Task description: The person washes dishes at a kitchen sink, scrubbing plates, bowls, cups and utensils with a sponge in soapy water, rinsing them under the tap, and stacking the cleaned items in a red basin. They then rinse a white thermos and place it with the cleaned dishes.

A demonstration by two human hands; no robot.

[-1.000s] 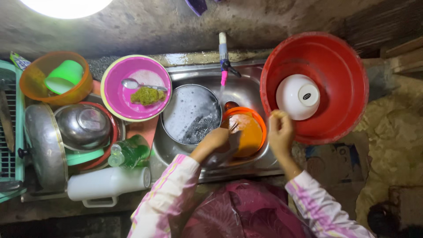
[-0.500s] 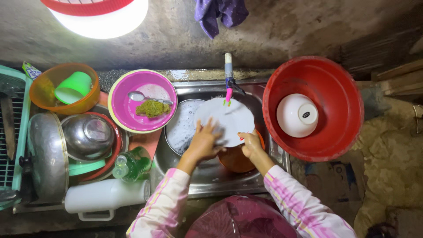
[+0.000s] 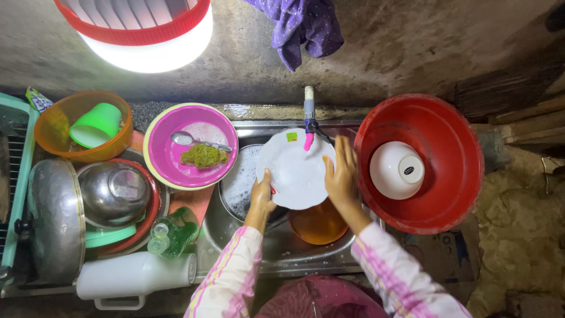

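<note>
White scalloped plate [image 3: 296, 171]: I'm gripping its glossy rim with left hand [image 3: 261, 197] and right hand [image 3: 341, 176], fingers curled closed, under the tap [image 3: 309, 121].

Item: white plate [image 3: 295, 171], scalloped rim, small green sticker.
Pose: roughly level, face up.
Location: over the sink, beneath the tap, held at both edges.

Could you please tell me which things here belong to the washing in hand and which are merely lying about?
In hand:
white plate, held by left hand and right hand
tap above it
sink

Lying about:
red basin with white bowl
pink bowl with spoon
green cup
green bottle
purple cloth
</note>
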